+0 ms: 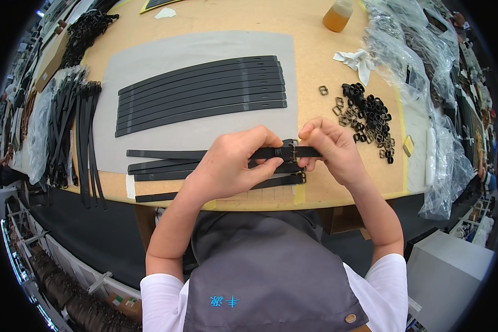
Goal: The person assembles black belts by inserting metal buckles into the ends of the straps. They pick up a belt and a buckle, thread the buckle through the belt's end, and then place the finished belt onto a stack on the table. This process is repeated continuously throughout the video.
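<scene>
A black belt (270, 153) is stretched between my two hands over the front of the table. My left hand (235, 163) is closed on it, thumb and fingers pinching the strap just left of its metal buckle (291, 150). On the buckle's other side, my right hand (335, 148) pinches a short length of the same black strap. Beneath my left hand lie several more black belts (166, 176), some with buckles at their right ends. Farther back, several flat black straps (202, 95) rest side by side on a grey sheet (205, 44).
Loose metal buckles (346, 116) and a pile of black loops (371, 108) lie right of my right hand. Behind them are a white cloth (357, 62) and a bottle of amber liquid (337, 15). Bundled black straps (87, 133) hang over the left edge; plastic film (415, 44) covers the right.
</scene>
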`<control>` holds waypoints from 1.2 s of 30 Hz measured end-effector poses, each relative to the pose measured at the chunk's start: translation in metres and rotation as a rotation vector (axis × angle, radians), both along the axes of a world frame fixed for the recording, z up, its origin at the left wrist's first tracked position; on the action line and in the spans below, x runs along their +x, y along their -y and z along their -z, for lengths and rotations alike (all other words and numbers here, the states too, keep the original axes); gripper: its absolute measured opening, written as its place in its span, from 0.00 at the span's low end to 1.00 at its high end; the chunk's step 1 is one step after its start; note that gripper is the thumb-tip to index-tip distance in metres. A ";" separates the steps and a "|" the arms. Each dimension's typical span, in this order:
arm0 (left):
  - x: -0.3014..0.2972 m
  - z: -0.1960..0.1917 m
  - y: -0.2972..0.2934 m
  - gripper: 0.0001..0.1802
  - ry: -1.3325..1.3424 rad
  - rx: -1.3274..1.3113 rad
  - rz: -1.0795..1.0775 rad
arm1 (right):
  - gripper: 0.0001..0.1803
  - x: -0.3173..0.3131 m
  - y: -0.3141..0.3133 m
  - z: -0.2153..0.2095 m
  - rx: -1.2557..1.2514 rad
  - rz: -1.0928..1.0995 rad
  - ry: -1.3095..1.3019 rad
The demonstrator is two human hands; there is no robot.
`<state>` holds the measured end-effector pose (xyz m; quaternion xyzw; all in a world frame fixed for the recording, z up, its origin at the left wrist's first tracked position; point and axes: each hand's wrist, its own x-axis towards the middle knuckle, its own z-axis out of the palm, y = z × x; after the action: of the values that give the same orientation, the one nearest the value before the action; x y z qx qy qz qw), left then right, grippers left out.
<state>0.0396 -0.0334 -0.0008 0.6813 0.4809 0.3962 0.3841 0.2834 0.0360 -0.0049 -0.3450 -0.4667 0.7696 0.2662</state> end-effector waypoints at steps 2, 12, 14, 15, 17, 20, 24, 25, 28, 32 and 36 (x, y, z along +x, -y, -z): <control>-0.001 -0.001 0.001 0.12 0.005 0.005 -0.024 | 0.13 0.011 -0.005 0.002 -0.079 -0.046 -0.128; 0.005 -0.013 0.003 0.12 -0.071 0.071 0.009 | 0.18 0.010 0.003 0.009 0.159 -0.141 -0.118; 0.006 -0.011 0.005 0.12 -0.084 0.105 0.021 | 0.20 -0.003 0.012 0.000 0.234 -0.094 -0.054; 0.006 -0.011 0.006 0.12 -0.100 0.118 0.025 | 0.19 -0.006 0.012 -0.013 0.193 -0.147 0.016; 0.006 -0.010 0.007 0.12 -0.130 0.127 0.048 | 0.18 -0.008 0.012 -0.030 0.114 -0.247 0.160; 0.006 -0.010 0.008 0.13 -0.152 0.131 0.099 | 0.14 -0.012 0.013 -0.032 0.180 -0.278 0.282; 0.010 -0.008 0.005 0.14 -0.142 0.120 0.101 | 0.13 -0.015 0.011 -0.025 0.161 -0.278 0.293; 0.010 -0.008 0.006 0.15 -0.139 0.107 0.085 | 0.12 -0.016 0.011 -0.027 0.124 -0.265 0.289; 0.006 -0.008 0.006 0.15 -0.095 0.001 0.059 | 0.12 -0.016 0.009 -0.029 0.038 -0.240 0.288; 0.001 -0.011 0.004 0.14 -0.068 -0.030 0.079 | 0.13 -0.013 0.006 -0.026 0.004 -0.245 0.282; 0.000 -0.009 0.002 0.14 -0.075 -0.027 0.082 | 0.13 -0.013 0.007 -0.020 0.044 -0.228 0.261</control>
<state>0.0394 -0.0352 0.0082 0.7096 0.4719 0.3477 0.3909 0.2706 0.0292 0.0156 -0.3808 -0.5504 0.7329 0.1217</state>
